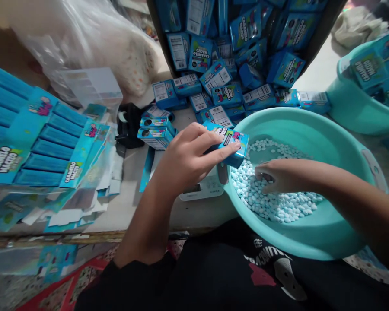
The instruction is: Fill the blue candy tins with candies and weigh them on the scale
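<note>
My left hand [194,153] grips a small blue candy box [230,140], tilted beside the left rim of a turquoise tub [337,138]. Its index finger stretches along the printed face. Inside the tub, my right hand [275,175] is sunk among small pale-blue candies [285,205], fingers curled around some of them; the fingertips are partly hidden. Below my left hand, a white kitchen scale [202,192] is partly covered by the tub's handle and my wrist. Two blue boxes [155,136] stand just left of that hand.
A large carton [164,43] spills several filled boxes onto the table at the back. Flat printed box sheets [42,142] are stacked at left, near a black tape dispenser [129,127]. A plastic bag [116,47] stands behind them. Another turquoise tub [353,103] holds boxes at right.
</note>
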Demonstrator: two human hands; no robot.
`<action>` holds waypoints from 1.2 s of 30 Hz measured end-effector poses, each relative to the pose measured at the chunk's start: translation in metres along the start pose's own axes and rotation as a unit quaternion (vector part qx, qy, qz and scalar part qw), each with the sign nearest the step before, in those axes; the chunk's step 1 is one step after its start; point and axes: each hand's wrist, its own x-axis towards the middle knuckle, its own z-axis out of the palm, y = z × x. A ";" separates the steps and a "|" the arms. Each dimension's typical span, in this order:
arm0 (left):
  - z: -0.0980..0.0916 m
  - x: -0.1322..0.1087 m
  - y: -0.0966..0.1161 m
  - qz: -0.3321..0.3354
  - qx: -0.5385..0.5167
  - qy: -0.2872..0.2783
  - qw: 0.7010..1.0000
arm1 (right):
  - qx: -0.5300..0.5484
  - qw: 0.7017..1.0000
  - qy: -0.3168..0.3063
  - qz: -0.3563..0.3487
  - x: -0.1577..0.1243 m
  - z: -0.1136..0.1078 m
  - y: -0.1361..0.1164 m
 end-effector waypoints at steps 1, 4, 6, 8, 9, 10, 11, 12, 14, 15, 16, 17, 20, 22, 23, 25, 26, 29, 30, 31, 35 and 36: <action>0.002 -0.002 0.002 0.000 0.009 0.016 1.000 | 0.001 1.000 0.000 -0.002 0.000 0.000 0.000; 0.004 -0.001 0.009 -0.020 0.038 0.062 0.997 | 0.005 1.000 0.013 -0.017 0.001 0.002 0.003; 0.003 0.004 0.011 -0.003 0.035 0.036 0.999 | 0.007 1.000 0.017 -0.021 0.002 0.004 0.005; 0.000 0.011 0.013 0.032 0.024 -0.032 0.999 | 0.011 1.000 0.013 -0.019 0.002 0.006 0.007; -0.002 0.014 0.013 0.047 0.024 -0.063 0.997 | 0.012 1.000 0.014 -0.017 0.002 0.006 0.008; -0.004 0.017 0.013 0.056 0.027 -0.083 0.995 | 0.010 1.000 0.018 -0.019 0.002 0.007 0.008; -0.006 0.019 0.013 0.058 0.031 -0.088 0.994 | 0.009 0.999 0.023 -0.023 0.002 0.007 0.009; -0.008 0.020 0.013 0.053 0.036 -0.080 0.995 | 0.008 0.999 0.028 -0.028 0.002 0.006 0.008; -0.008 0.020 0.013 0.032 0.032 -0.055 0.997 | 0.010 0.999 0.032 -0.030 0.001 0.005 0.007; -0.007 0.019 0.012 0.024 0.023 -0.048 0.998 | 0.014 0.999 0.028 -0.023 0.001 0.004 0.006; -0.006 0.019 0.010 0.020 0.012 -0.046 0.999 | 0.016 1.000 0.020 -0.011 0.000 0.002 0.004; -0.005 0.018 0.009 0.021 0.000 -0.049 0.999 | 0.016 1.000 0.014 0.004 0.000 0.001 0.003; -0.006 0.020 0.003 0.048 -0.002 -0.024 0.999 | 0.008 1.000 0.011 0.017 -0.001 -0.002 -0.002; -0.009 0.022 0.000 0.060 0.020 0.035 0.997 | 0.002 1.000 0.025 0.003 -0.001 -0.002 -0.004; -0.010 0.023 -0.002 0.062 0.027 0.042 0.997 | 0.000 1.000 0.029 -0.002 -0.001 -0.002 -0.004; -0.012 0.025 -0.005 0.068 0.025 0.009 0.997 | -0.002 1.000 0.029 0.003 -0.002 -0.002 -0.005; -0.012 0.025 -0.007 0.071 0.021 -0.023 0.997 | -0.003 1.000 0.026 0.011 -0.003 -0.002 -0.006; -0.012 0.027 -0.012 0.090 0.027 -0.043 0.995 | 0.001 0.999 0.022 0.025 -0.005 -0.004 -0.009; -0.012 0.028 -0.013 0.089 0.035 -0.028 0.995 | 0.001 0.999 0.023 0.023 -0.006 -0.005 -0.010; -0.012 0.029 -0.015 0.081 0.044 -0.017 0.996 | 0.000 1.000 0.025 0.017 -0.006 -0.005 -0.011; -0.023 0.042 -0.017 0.085 0.039 -0.023 0.995 | -0.008 0.999 0.039 0.002 -0.007 -0.004 -0.011; -0.029 0.046 -0.017 0.094 0.032 -0.030 0.995 | -0.008 0.999 0.040 0.001 -0.007 -0.003 -0.011</action>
